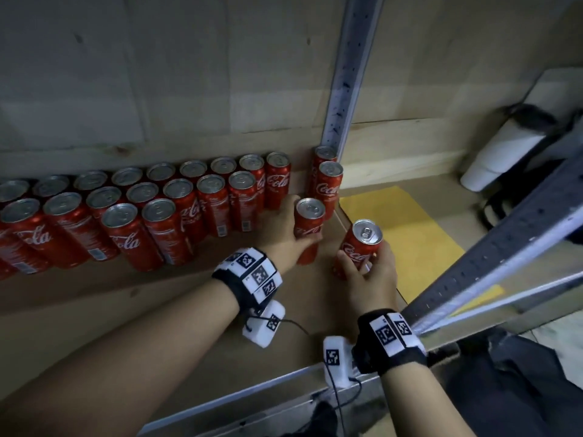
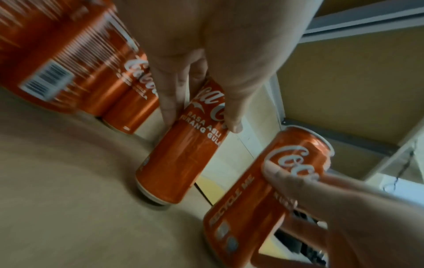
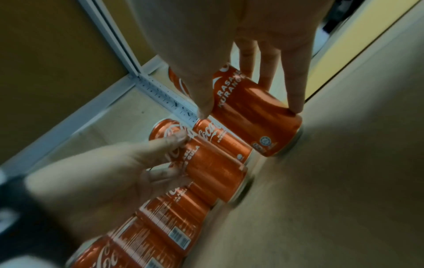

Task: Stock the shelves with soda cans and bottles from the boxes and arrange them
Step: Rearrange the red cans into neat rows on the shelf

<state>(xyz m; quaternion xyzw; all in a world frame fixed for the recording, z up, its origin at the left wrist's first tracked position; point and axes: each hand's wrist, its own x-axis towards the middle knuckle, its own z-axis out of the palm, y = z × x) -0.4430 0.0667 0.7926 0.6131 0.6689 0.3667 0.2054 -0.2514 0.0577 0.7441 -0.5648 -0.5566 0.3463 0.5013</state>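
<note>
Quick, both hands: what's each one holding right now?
Left hand: grips a red soda can.
Right hand: grips another red soda can.

Rows of cans (image 1: pixel 135 209) stand on the shelf (image 1: pixel 157 326), left of the upright post (image 1: pixel 347 77).

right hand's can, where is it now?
Head view: the can sits in the right hand at the shelf's right edge, beside the left hand's can.

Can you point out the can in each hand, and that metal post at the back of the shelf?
Can in left hand (image 1: pixel 307 227), head view: its red side below the lid.
Can in right hand (image 1: pixel 356 249), head view: its red side, at the logo.
Metal post (image 1: pixel 347 74), head view: its grey face, midway up.
</note>
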